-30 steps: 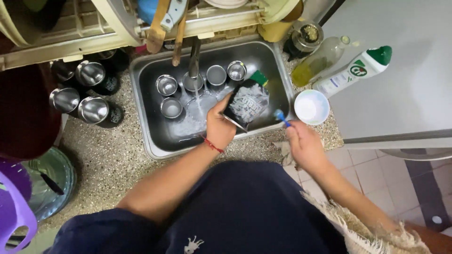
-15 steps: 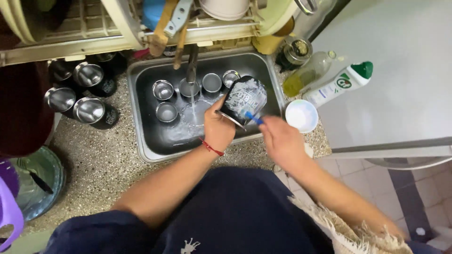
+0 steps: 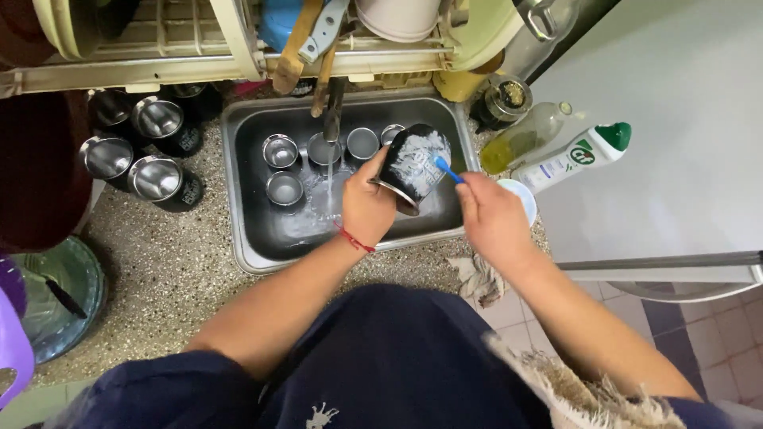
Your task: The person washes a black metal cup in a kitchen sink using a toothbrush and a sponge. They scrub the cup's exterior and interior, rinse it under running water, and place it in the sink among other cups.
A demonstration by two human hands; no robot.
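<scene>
Left hand [image 3: 367, 208] is clenching a soapy black cup [image 3: 413, 167] tilted over the steel sink [image 3: 262, 254], right hand [image 3: 493, 218] is pinching a blue brush [image 3: 445, 168] against it—probably slippery, rigid metal, best gripped round the body near the rim.

A home kitchen: steel sink [image 3: 254, 246] under a running tap [image 3: 334, 111], dish rack [image 3: 238, 56], speckled stone counter [image 3: 167, 270].

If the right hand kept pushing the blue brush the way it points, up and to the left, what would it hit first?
The right hand aims the blue brush at the black cup held by the left hand. Its tip already looks to be on the soapy side, though depth is hard to judge.
</scene>
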